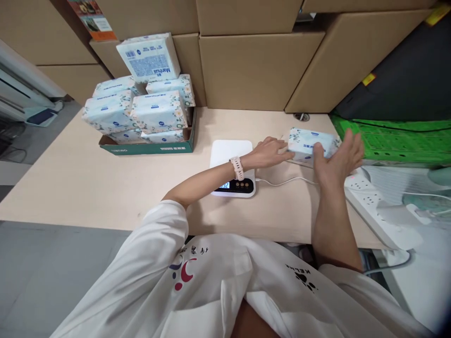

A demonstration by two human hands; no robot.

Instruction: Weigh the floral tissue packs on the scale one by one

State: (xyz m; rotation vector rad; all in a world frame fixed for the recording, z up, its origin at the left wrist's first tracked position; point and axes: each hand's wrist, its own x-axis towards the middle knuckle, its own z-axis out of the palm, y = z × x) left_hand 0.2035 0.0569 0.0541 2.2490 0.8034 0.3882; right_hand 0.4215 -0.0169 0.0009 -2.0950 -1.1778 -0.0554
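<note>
A tissue pack (pixel 306 141) with a floral print lies on the right side of the table between my two hands. My left hand (pixel 271 152) reaches across from the left, its fingers stretched out, with the fingertips at the pack's left end. My right hand (pixel 336 157) is at the pack's right end with fingers spread; its thumb overlaps the front of the pack. Whether either hand presses on it cannot be made out. Under my left forearm sits a white digital scale (pixel 230 149) with a lit display, partly hidden by the arm.
Several more tissue packs (pixel 158 112) are stacked in a green cardboard tray (pixel 151 148) at the left. Cardboard boxes (pixel 246 70) line the back. A white cable runs from the scale toward a power strip (pixel 369 199) at the right, near a green crate (pixel 394 143).
</note>
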